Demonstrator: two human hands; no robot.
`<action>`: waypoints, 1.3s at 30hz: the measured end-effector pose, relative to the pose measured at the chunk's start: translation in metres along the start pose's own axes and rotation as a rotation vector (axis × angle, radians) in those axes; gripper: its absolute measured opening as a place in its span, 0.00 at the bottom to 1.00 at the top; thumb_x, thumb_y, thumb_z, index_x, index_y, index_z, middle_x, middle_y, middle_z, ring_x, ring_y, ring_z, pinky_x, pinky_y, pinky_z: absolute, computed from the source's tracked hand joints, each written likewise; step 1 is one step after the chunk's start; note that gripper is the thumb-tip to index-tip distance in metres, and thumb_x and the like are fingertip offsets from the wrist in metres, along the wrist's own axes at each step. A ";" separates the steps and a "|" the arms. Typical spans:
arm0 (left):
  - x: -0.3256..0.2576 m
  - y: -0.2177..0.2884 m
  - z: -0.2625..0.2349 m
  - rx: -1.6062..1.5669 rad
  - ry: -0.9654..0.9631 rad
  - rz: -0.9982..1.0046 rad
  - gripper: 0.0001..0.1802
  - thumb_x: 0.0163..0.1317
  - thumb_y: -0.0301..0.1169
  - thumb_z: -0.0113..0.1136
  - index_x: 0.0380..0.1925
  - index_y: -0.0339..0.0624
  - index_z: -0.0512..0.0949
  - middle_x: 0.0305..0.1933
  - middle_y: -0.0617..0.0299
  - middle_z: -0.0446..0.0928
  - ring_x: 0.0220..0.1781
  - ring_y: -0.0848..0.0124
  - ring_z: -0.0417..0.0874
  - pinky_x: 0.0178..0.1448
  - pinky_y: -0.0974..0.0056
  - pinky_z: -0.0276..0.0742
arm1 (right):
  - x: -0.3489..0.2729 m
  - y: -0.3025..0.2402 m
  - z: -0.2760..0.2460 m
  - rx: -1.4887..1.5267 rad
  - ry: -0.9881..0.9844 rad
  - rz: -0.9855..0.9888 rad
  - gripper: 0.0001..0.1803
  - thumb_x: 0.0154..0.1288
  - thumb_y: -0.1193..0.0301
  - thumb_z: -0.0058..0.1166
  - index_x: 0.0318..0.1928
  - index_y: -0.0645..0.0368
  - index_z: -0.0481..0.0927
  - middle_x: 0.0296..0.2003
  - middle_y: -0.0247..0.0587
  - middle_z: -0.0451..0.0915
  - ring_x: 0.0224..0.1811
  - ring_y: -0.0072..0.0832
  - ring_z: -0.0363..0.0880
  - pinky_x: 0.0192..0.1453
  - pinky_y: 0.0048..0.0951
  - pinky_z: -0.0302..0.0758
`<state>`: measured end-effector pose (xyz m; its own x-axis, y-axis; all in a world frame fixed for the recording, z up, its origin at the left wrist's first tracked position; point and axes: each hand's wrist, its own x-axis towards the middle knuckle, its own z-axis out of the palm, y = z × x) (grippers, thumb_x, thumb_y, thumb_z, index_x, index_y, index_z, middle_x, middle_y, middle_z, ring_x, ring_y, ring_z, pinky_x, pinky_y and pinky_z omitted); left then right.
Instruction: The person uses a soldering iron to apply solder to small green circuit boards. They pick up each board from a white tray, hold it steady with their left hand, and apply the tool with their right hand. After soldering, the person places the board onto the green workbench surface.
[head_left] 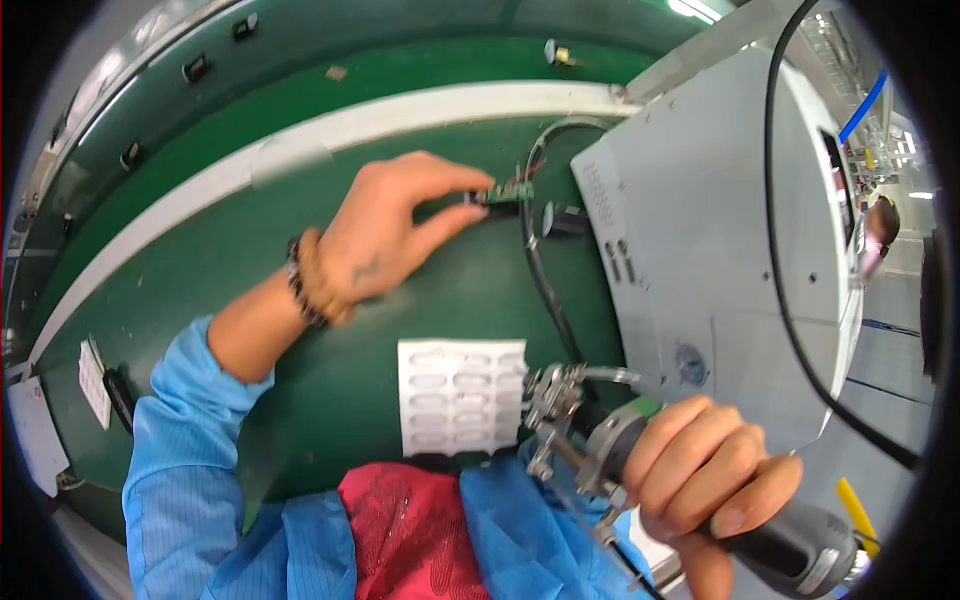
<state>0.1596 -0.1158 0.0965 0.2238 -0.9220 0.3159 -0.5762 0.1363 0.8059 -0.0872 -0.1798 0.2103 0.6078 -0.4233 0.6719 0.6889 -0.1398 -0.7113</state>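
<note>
My left hand reaches forward over the green bench and pinches a small black connector with a little green board and red wires at its end. It sits next to a black cable beside the grey machine housing. My right hand is wrapped around the dark grip of a hand-held power tool with a metal head, held low at the right near my body.
A white sheet of oval labels lies on the bench near me. A white stripe runs across the far bench. Small white cards lie at the left edge. Another person stands far right.
</note>
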 end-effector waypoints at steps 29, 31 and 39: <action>-0.143 0.025 0.061 -0.090 0.111 -0.083 0.19 0.47 0.22 0.74 0.42 0.36 0.84 0.46 0.55 0.84 0.53 0.56 0.82 0.54 0.57 0.81 | 0.004 0.038 0.035 -0.039 -0.182 0.120 0.29 0.62 0.47 0.64 0.47 0.55 0.67 0.24 0.30 0.76 0.20 0.19 0.75 0.23 0.19 0.74; -0.142 0.024 0.060 -0.093 0.106 -0.084 0.19 0.47 0.22 0.74 0.42 0.36 0.83 0.46 0.55 0.84 0.53 0.56 0.82 0.56 0.57 0.80 | 0.004 0.040 0.038 -0.028 -0.154 0.131 0.28 0.62 0.49 0.65 0.46 0.55 0.67 0.25 0.31 0.76 0.19 0.21 0.75 0.23 0.21 0.74; -0.139 0.021 0.056 -0.086 0.102 -0.059 0.18 0.47 0.22 0.72 0.42 0.36 0.83 0.46 0.56 0.84 0.52 0.57 0.82 0.57 0.57 0.78 | 0.004 0.043 0.040 0.029 -0.104 0.198 0.23 0.61 0.61 0.70 0.41 0.57 0.67 0.27 0.38 0.77 0.19 0.28 0.76 0.23 0.29 0.75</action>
<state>0.0721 -0.0051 0.0416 0.3367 -0.8881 0.3129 -0.4914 0.1177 0.8629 -0.0394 -0.1520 0.1907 0.7686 -0.3449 0.5387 0.5623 -0.0373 -0.8261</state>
